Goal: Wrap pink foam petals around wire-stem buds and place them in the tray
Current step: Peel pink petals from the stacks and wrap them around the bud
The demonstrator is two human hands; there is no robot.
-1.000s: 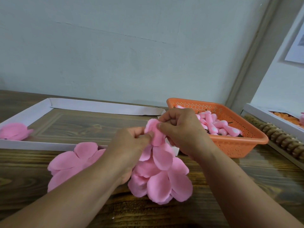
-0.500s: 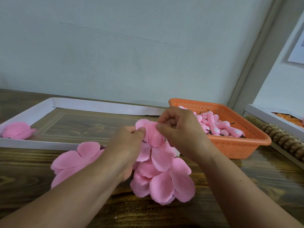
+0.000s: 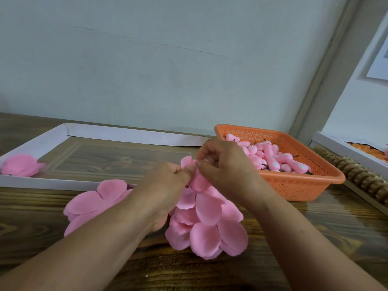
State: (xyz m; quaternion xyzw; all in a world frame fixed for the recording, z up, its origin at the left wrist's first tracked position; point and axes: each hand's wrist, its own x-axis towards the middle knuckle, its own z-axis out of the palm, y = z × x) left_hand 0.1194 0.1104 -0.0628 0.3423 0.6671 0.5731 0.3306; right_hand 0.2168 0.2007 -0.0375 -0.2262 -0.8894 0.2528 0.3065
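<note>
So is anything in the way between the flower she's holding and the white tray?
Nothing visible blocks it. Both hands, left hand and right hand, pinch the pink foam petal piece just right of the white cardboard tray, whose near floor is bare.

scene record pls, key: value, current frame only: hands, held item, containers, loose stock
left hand: pinching the pink foam petal piece
right hand: fingers curled on the same piece from the other side
bud: hidden by the hands
white shallow cardboard tray: behind the hands, one finished pink flower at its left end
orange perforated plastic basket: right, holds pink wire-stem buds
loose pink petal pile: on wooden table, beneath the hands
</note>
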